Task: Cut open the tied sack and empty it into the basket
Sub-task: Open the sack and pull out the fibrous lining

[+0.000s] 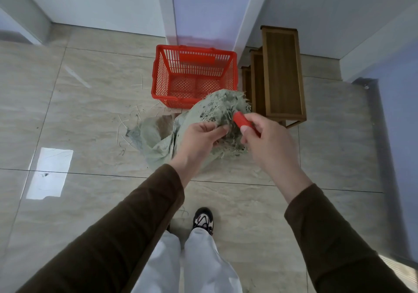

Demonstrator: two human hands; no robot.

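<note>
Fingers (217,129) of left hand (199,138) pinch frayed pale-green woven sack (158,138); right hand (267,143) grips red-handled cutter (243,121) at its top. Sack beside red plastic basket (158,75) on tiled floor (79,111).

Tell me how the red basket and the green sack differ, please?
The red basket is rigid slatted plastic; the green sack is limp woven cloth with frayed edges. The basket stands on the floor by itself, while the sack is gripped by the left hand. The basket's bottom shows bare; the sack's inside is hidden. Both are open-topped containers.
</note>
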